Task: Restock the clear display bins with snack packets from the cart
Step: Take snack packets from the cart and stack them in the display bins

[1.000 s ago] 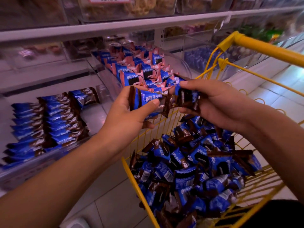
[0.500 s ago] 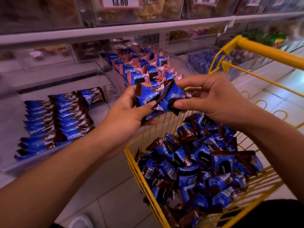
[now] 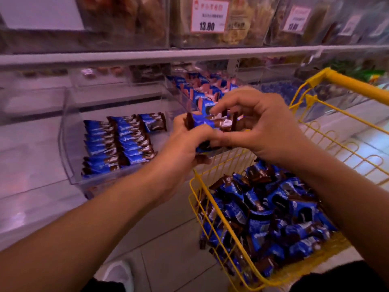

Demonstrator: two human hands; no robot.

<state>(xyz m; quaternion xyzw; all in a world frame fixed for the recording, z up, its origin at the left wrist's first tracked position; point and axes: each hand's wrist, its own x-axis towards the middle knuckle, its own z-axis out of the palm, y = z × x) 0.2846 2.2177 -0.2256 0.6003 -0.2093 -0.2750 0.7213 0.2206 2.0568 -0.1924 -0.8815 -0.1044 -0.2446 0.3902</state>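
A small stack of blue and brown snack packets is held between both hands above the cart's front left corner. My left hand grips the stack from the left and below. My right hand pinches its right end with curled fingers. The yellow wire cart at lower right is heaped with several more of the same packets. To the left, a clear display bin on the lower shelf holds neat rows of blue packets.
A second clear bin behind the hands holds blue and pink packets. The upper shelf carries clear boxes of snacks with price tags. The cart's yellow handle crosses the right side. A shoe shows on the tiled floor.
Both hands rose and shifted left toward the clear bin with the packets. The right hand closed in on the stack's right end. The view tilted up, showing more of the upper shelf.
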